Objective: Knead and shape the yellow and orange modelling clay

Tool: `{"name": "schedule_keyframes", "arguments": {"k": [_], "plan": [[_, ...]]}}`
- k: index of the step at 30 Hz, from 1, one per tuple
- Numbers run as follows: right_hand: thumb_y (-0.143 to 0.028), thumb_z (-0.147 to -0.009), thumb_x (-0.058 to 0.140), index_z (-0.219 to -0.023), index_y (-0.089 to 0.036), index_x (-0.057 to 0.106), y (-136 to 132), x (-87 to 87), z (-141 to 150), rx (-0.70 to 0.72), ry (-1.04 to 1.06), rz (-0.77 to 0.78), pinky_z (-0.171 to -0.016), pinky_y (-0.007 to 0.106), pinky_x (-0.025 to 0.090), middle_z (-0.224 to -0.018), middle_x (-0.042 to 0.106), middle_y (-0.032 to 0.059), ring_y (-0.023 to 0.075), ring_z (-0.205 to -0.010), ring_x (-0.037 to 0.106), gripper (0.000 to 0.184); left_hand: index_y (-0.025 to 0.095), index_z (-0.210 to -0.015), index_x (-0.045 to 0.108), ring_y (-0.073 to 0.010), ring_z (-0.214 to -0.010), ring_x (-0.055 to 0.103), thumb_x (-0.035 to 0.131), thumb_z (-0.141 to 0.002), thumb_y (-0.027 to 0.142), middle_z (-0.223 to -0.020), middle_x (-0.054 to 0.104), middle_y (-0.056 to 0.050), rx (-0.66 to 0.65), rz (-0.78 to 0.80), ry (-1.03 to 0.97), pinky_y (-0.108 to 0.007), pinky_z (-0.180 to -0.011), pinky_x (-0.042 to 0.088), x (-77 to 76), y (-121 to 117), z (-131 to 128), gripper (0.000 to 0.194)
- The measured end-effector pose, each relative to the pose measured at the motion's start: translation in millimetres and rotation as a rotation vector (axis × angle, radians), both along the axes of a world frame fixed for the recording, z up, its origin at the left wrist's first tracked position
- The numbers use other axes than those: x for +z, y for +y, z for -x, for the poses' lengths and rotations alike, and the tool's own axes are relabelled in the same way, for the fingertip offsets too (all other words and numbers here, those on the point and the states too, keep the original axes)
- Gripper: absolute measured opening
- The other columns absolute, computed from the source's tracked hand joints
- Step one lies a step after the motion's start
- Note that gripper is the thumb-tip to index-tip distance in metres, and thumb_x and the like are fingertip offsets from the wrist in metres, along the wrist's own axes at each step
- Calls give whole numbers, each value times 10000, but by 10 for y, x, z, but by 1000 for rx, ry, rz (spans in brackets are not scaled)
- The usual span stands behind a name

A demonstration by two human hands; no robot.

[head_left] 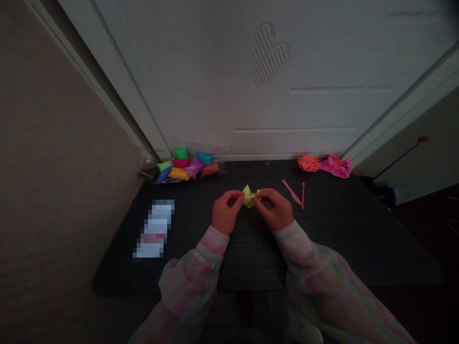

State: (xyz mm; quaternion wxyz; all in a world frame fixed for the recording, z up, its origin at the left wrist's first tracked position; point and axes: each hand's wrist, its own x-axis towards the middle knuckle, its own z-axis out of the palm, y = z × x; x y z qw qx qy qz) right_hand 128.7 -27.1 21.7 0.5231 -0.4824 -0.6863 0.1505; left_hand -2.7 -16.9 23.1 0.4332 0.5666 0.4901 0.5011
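Observation:
A small lump of yellow modelling clay (248,199) with uneven, pointed edges is pinched between my two hands, just over the middle of the dark table. My left hand (226,210) grips its left side between thumb and fingers. On the opposite side, my right hand (275,209) pinches the clay the same way. To the right of that hand lie two slim pink modelling tools (294,195), arranged in a V. The fingertips partly cover the clay.
A clear bag of colourful clay packets (186,165) lies at the table's back left. Orange clay (308,163) and pink clay (336,166) shapes sit at the back right. A blurred-out phone-like rectangle (155,229) is at left. The white panel (215,71) borders the black table (340,248).

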Motion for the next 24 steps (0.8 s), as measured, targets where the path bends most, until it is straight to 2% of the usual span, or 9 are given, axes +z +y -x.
{"name": "schedule_keyframes", "arguments": {"k": [2,4,7,10,13,16,19,24], "plan": [[-207,-661,509,-714,-194,501,-1,-19,1,7,130,52,-599,253,451,-711,531,15,114,-653,527,55,137,-745,540,-102,-670,526,503,-634,243,-719,570,-15,55,-1,-13,-225,-640,412,-3,12,5,158],[-222,-655,519,-816,-205,479,4,-42,8,45,218,94,-592,252,455,-732,519,9,107,-636,525,167,136,-759,535,-102,-678,524,492,-644,241,-731,567,-18,79,-7,-22,-225,-645,412,-5,19,14,161],[-252,-610,565,-926,-205,455,17,-58,27,99,127,93,-600,264,450,-813,514,30,127,-696,518,338,142,-779,534,-106,-707,521,462,-672,240,-762,563,-25,3,-38,0,-227,-665,409,-3,10,28,163],[-264,-615,559,-818,-190,520,25,-49,43,106,-66,39,-649,278,427,-791,534,41,146,-750,505,220,152,-805,533,-115,-752,516,426,-700,245,-812,558,-34,-109,-72,42,-235,-693,402,-3,-15,33,177],[-265,-647,525,-732,-189,536,20,-42,44,69,-101,32,-635,268,419,-700,553,24,131,-676,517,115,165,-897,493,-122,-783,515,422,-706,255,-853,549,-41,-158,-92,45,-246,-710,401,-9,-38,29,223],[-279,-647,517,-725,-187,539,14,-48,36,-12,-16,87,-602,259,424,-692,564,22,129,-648,524,123,176,-999,421,-131,-838,501,484,-667,246,-898,534,-43,-178,-156,85,-267,-770,379,-15,-49,19,346],[-298,-636,519,-735,-177,535,14,-57,33,-52,129,195,-567,249,430,-695,568,21,126,-621,529,157,177,-1030,401,-149,-913,465,528,-624,219,-969,508,-54,-168,-253,222,-292,-821,346,-32,-48,4,428],[-285,-608,537,-703,-175,530,35,-67,39,-15,270,302,-561,246,427,-671,559,6,112,-584,515,145,169,-932,493,-147,-875,480,488,-623,131,-928,536,-51,-186,-339,416,-279,-787,365,-72,-22,3,311]]}}
